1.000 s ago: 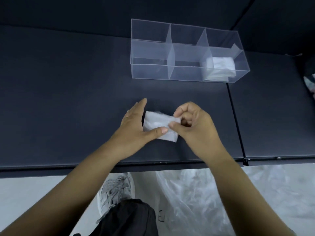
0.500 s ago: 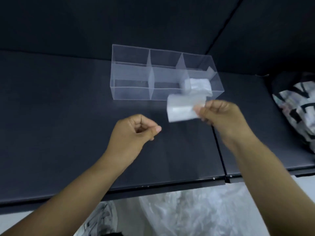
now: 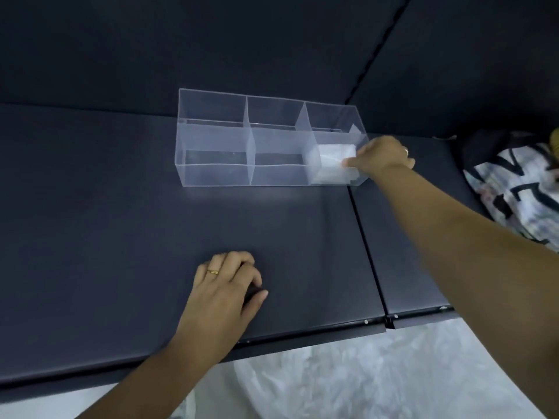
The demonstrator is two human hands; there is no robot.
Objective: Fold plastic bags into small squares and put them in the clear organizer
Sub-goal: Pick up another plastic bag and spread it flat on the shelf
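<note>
The clear organizer point(image 3: 217, 176) stands on the dark table, split into three compartments across. My right hand point(image 3: 382, 157) reaches over its right end and pinches a folded white plastic bag point(image 3: 335, 154), held inside the rightmost compartment above other folded bags point(image 3: 328, 176) lying there. The left and middle compartments hold nothing. My left hand point(image 3: 227, 282) rests on the table near the front edge, fingers loosely curled, holding nothing.
The dark table point(image 3: 121, 237) has a seam point(image 3: 366, 252) running front to back on the right. A black-and-white patterned bag point(image 3: 514, 189) lies at the far right. Loose clear plastic bags point(image 3: 348, 379) are heaped below the table's front edge.
My right hand lifted the folded bag off the table and carried it into the organizer's right compartment. My left hand let go of the bag and settled on the table.
</note>
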